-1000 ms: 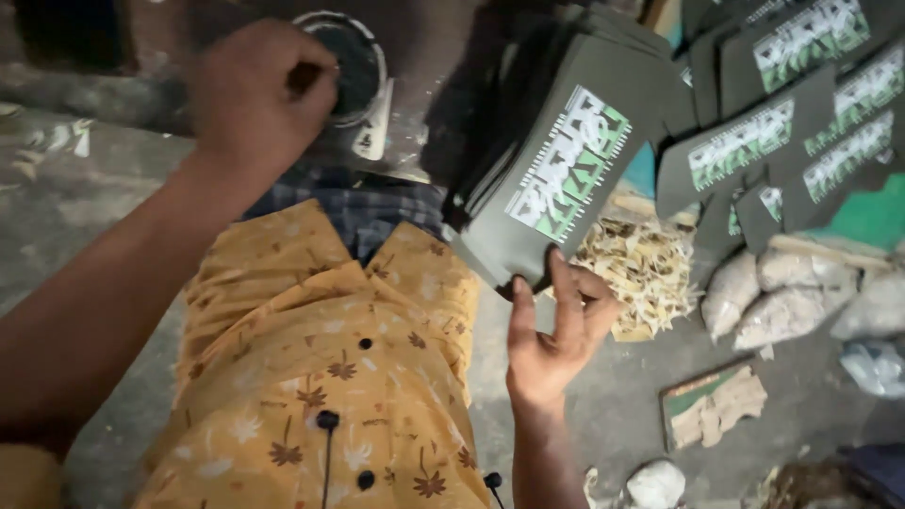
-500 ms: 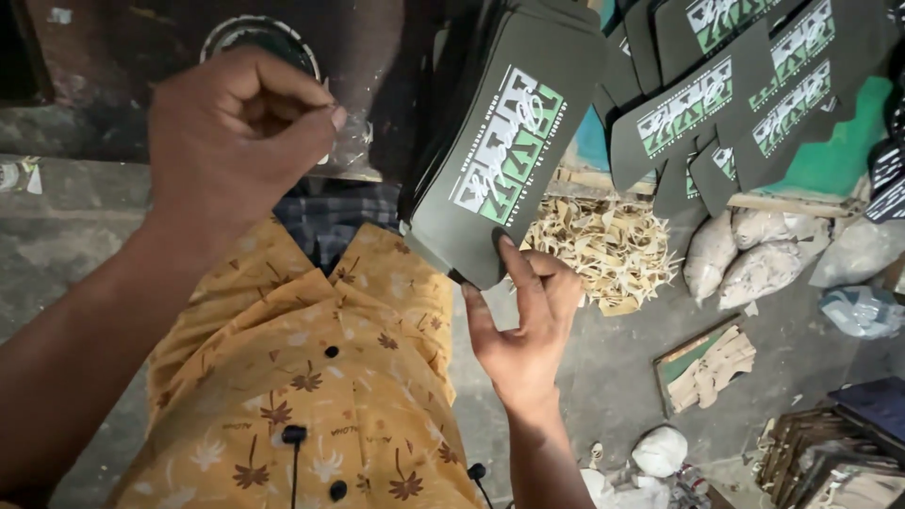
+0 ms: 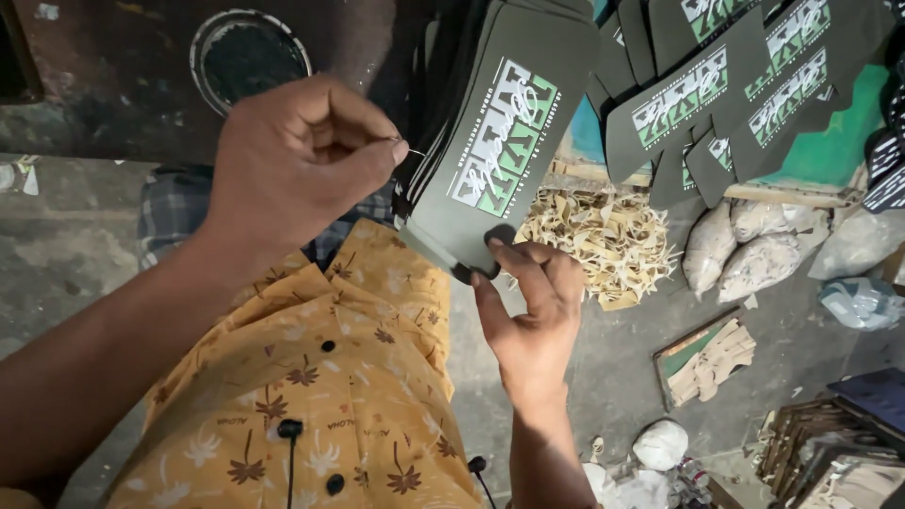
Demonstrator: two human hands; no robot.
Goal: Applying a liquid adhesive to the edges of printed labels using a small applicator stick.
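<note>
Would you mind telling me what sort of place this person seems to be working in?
Probably a small workshop that prints or finishes dark green pieces. Many printed green pieces lie spread out, a heap of pale offcuts sits on the stained concrete floor, and filled sacks lie nearby.

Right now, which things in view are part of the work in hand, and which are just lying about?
In hand:
left hand pinching a thin needle
right hand holding the dark green printed piece

Lying about:
straw-coloured scraps
white sacks
round tin
</note>
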